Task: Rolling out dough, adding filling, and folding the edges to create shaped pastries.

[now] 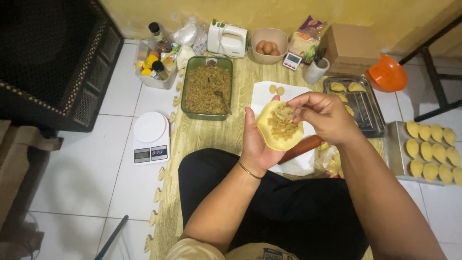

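Near the middle of the frame, the left hand (pixel 258 139) is cupped palm-up and holds a round disc of yellow dough (pixel 279 126) with a heap of minced filling (pixel 282 123) on it. The right hand (pixel 323 115) comes in from the right, its fingertips (pixel 297 111) pinched together on the disc's upper right edge, touching the filling. Below the hands lies a white cutting board (pixel 269 94) on a wood-patterned mat (pixel 202 139), with two small dough pieces (pixel 276 89) near its top and a reddish-brown rolling pin (pixel 303 147) lying slanted under the hands. Left of the board stands a green rectangular dish (pixel 190 86) full of the same filling, a spoon (pixel 222 100) resting in it. To the right, a metal tray (pixel 373 113) carries a few folded pastries (pixel 347 87), and at the far right edge a second tray (pixel 392 154) holds rows of folded yellow pastries (pixel 430 149). Along the top sit a white hand mixer (pixel 227 39), a bowl of eggs (pixel 269 45) and an orange bowl (pixel 387 74). A white kitchen scale (pixel 150 137) rests on the tiled floor at the left.
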